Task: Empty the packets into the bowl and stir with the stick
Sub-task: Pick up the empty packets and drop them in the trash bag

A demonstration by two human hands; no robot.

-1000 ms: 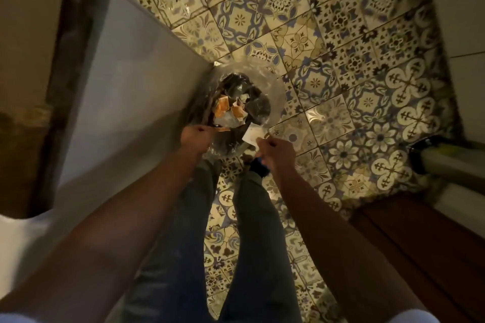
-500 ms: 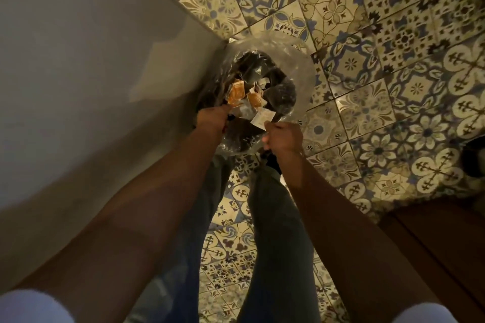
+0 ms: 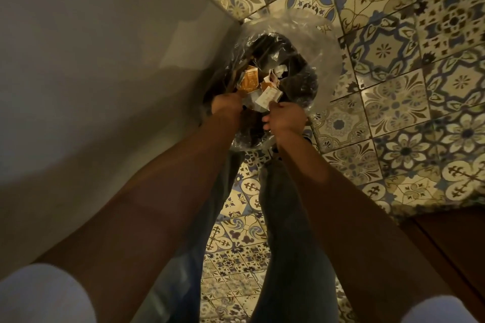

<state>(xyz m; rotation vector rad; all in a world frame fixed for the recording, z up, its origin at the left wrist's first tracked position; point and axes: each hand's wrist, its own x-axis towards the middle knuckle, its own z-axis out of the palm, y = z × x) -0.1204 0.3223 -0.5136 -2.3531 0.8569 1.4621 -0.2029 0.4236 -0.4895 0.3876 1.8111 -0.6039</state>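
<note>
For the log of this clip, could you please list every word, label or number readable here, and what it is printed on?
No text can be read.
White packet by the right hand: faint dark print, too blurred.
Orange packet in the lined bin, beyond the left hand: pale marks, too small.
Floor tiles: patterns only.

Glossy clear plastic liner (image 3: 325, 42), paper packets (image 3: 267, 96), glazed patterned tiles (image 3: 393, 102).

Home interior, likely kitchen: patterned floor tiles (image 3: 388, 102), plastic-lined bin (image 3: 325, 42) beside pale cabinet side (image 3: 105, 60).
</note>
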